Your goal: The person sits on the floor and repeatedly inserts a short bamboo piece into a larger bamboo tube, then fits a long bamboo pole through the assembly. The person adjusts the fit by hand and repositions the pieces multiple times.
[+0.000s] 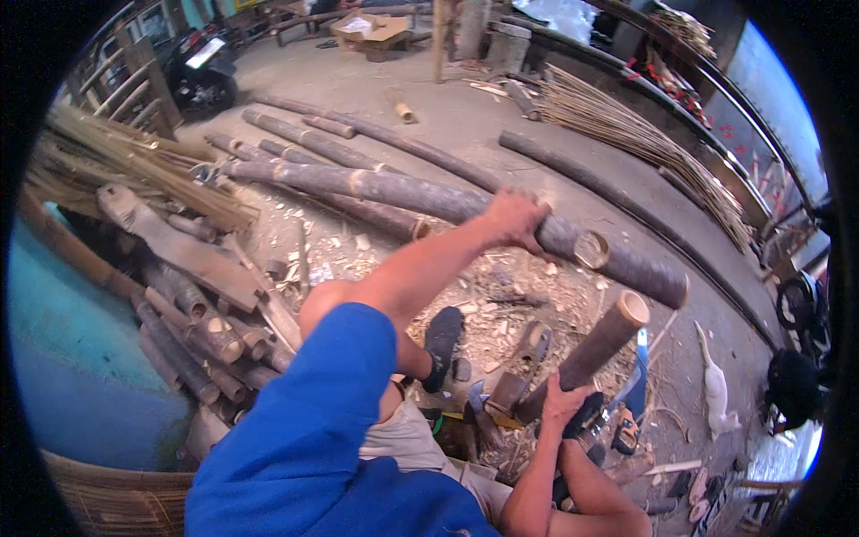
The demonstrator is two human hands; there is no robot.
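Note:
My left hand (517, 224) is wrapped over a long dark bamboo pole (403, 192) that slants from the far left toward the right. Just right of that hand a pale round cut (591, 250) shows; whether the pole ends there or runs on, I cannot tell. Lower down, my right hand (565, 403) grips a short bamboo section (595, 345), tilted with its pale cut end up and to the right. Beside it lies a handsaw (637, 380) with a blue-looking blade and an orange and black handle. A hatchet-like tool (483, 413) is between my feet.
Bamboo shavings (501, 313) cover the ground around my shoe (442, 347). More poles (313, 139) lie ahead; cut bamboo pieces (210, 336) are piled at left. Thin sticks (640, 148) lie far right. A white cat (715, 385) and a black animal (792, 387) are at right.

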